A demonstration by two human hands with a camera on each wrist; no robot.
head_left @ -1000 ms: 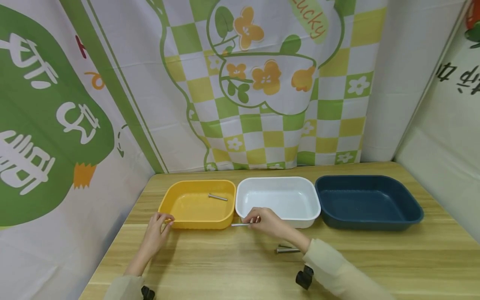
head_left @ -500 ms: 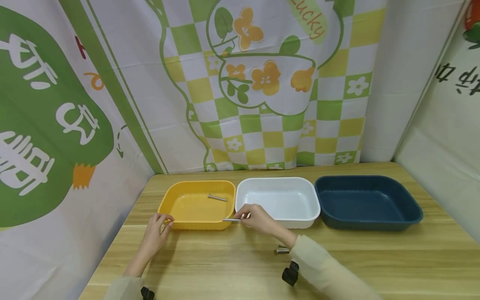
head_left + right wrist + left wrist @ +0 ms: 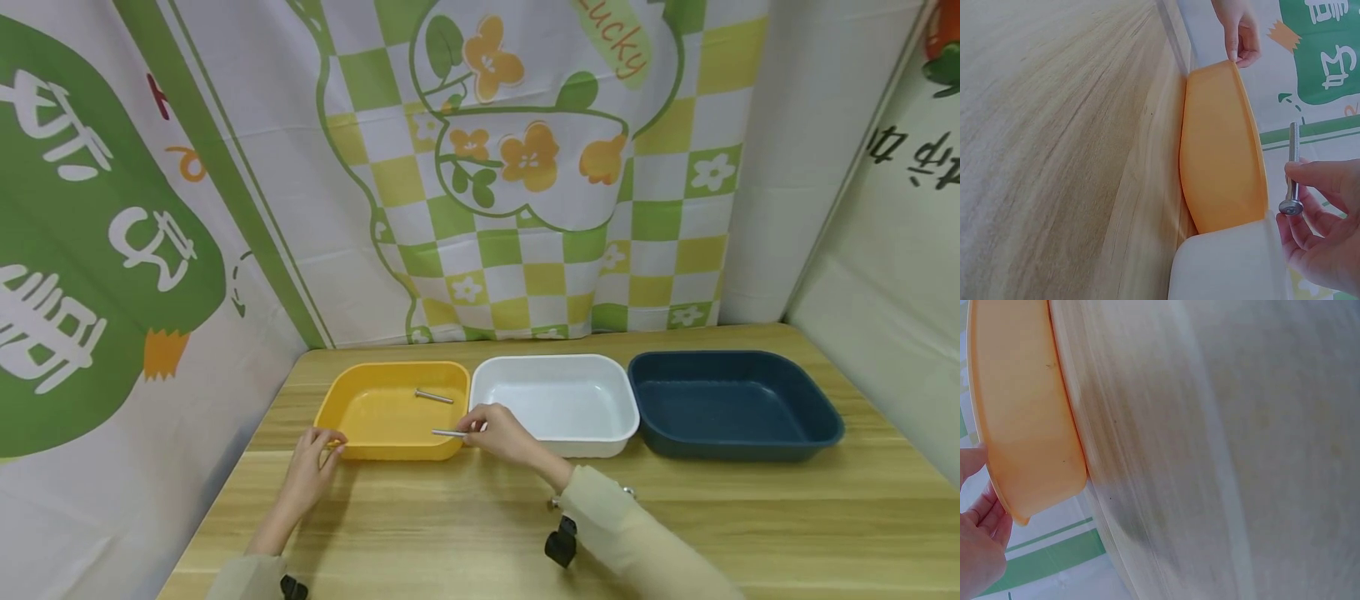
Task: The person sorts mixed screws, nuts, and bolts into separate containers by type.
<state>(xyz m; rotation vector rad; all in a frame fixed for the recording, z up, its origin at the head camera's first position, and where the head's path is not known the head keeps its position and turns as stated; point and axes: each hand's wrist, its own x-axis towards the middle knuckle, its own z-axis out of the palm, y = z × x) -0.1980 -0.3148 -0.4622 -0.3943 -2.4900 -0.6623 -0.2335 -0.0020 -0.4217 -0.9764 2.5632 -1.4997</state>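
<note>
A silver bolt (image 3: 447, 432) is pinched between the thumb and fingers of my right hand (image 3: 491, 429), over the front right corner of the yellow tray (image 3: 423, 452). The right wrist view shows its round head (image 3: 1290, 207) toward the palm and its threaded end pointing away. Another bolt (image 3: 434, 396) lies on the yellow tray's floor. With thumb and fingertips, my left hand (image 3: 309, 465) grips the yellow tray's rim at the front left corner; the left wrist view shows the thumb on one side of that rim and fingers on the other.
To the right of the yellow tray stand a white tray (image 3: 592, 447) and a larger dark blue tray (image 3: 742, 450), in a row on the wooden table (image 3: 420, 533). Bolt ends (image 3: 553, 503) peek out around my right sleeve (image 3: 630, 525). A patterned curtain (image 3: 525, 275) hangs behind.
My right hand has carried the bolt leftward and slightly up, from in front of the white tray to over the yellow one. The left hand keeps its grip on the rim.
</note>
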